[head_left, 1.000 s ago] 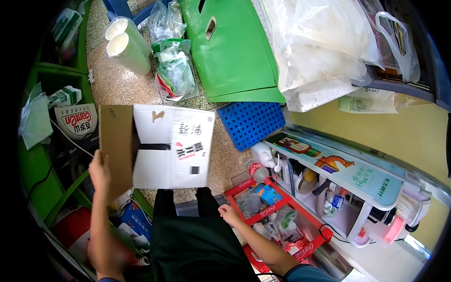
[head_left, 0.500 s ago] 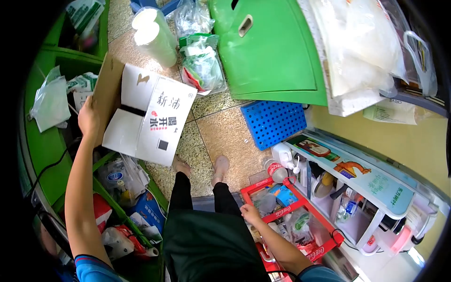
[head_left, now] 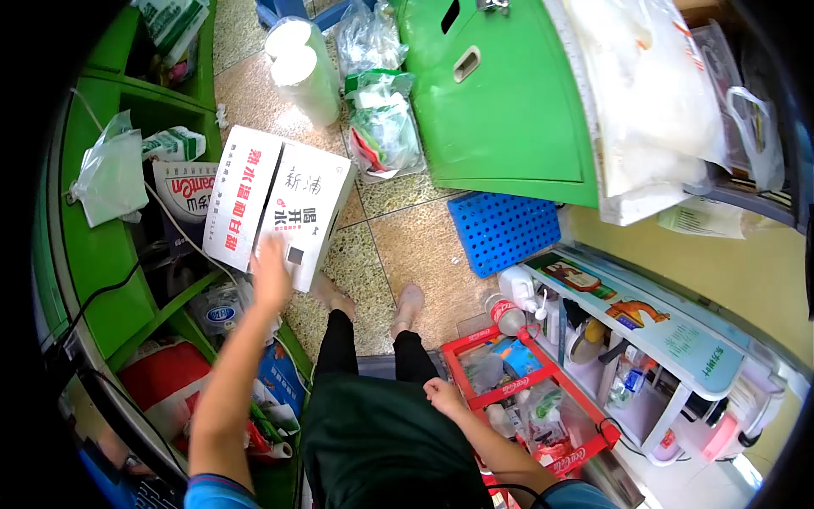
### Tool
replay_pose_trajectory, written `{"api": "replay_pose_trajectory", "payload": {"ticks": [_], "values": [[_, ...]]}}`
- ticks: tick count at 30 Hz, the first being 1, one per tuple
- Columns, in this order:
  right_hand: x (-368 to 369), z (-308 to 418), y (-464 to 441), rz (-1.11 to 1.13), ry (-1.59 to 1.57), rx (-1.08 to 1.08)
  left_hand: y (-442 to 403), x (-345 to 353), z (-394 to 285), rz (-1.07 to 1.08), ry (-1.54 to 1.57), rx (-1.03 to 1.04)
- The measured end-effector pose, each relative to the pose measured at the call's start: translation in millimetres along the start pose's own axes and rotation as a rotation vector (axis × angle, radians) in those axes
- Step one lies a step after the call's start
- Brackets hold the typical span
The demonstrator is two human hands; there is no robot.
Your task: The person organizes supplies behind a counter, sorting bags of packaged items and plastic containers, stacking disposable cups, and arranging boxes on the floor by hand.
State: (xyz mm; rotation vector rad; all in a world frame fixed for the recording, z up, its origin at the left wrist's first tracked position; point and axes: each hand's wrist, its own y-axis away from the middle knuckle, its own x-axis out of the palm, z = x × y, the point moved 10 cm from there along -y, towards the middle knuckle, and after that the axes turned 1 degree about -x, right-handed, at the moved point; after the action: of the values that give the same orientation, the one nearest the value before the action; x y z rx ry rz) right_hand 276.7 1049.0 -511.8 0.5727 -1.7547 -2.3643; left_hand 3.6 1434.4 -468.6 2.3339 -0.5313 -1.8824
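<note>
A white cardboard box [head_left: 297, 191] with red and black lettering has its top flaps folded down, a dark narrow gap between them. My left hand [head_left: 271, 276] is over the box's near edge, blurred by motion, so its fingers are hard to read. My right hand [head_left: 441, 396] hovers by the dark green apron [head_left: 381, 441], fingers curled in, close to the red Coca-Cola rack [head_left: 509, 386]. What it holds, if anything, is too small to name.
Green shelves [head_left: 93, 254] with bags and cartons line the left. Stacked cups [head_left: 305, 85] and bagged goods [head_left: 381, 127] stand on the floor beside a green cabinet [head_left: 509, 102]. A blue perforated mat [head_left: 504, 231] lies right of my feet.
The box's raised brown flap has been folded down, showing its white printed side. My left hand has moved from the flap's outer edge rightward and down to the box's near side.
</note>
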Motion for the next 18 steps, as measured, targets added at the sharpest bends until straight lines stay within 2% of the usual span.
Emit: {"api": "replay_pose_trajectory", "payload": {"ticks": [2,4,6,7,8,9,11,13,15,16,17,18], "values": [[-2.1,-2.1,22.0,0.002,0.1,0.013,89.9,29.0,-48.6,0.24,-0.026,-0.037],[-14.5,-0.8,53.3,-0.021,0.229,0.022,206.1,73.0,-54.7,0.425,-0.012,-0.061],[-23.4,-8.5,80.0,-0.065,0.407,-0.082,328.7,91.8,-40.2,1.028,0.036,-0.391],[-23.8,-24.9,91.4,-0.014,0.465,-0.039,335.2,59.9,-48.1,1.015,0.072,-0.58],[-34.3,-26.1,105.9,-0.032,0.458,-0.057,346.3,63.8,-43.0,1.024,-0.03,-0.569],[-43.3,-29.7,120.9,-0.05,0.448,-0.075,339.6,55.9,-48.6,0.997,-0.03,-0.556],[-56.8,-40.4,133.2,-0.049,0.448,-0.07,340.8,45.0,-61.3,1.104,-0.012,-0.578],[-74.5,-52.0,140.3,-0.069,0.434,-0.071,325.7,29.4,-74.4,1.07,0.004,-0.549],[-65.2,-84.8,141.8,0.093,0.231,-0.048,313.6,18.3,-87.3,1.01,0.019,-0.485],[-39.3,-140.5,113.5,0.152,-0.053,-0.077,304.5,13.8,-94.6,0.97,0.013,-0.445],[-24.3,-153.2,115.0,0.223,-0.475,-0.13,294.6,10.6,-102.4,0.92,0.032,-0.384],[-20.8,-147.8,130.2,0.302,-0.607,-0.061,277.1,-5.6,-117.4,0.844,0.028,-0.311]]}}
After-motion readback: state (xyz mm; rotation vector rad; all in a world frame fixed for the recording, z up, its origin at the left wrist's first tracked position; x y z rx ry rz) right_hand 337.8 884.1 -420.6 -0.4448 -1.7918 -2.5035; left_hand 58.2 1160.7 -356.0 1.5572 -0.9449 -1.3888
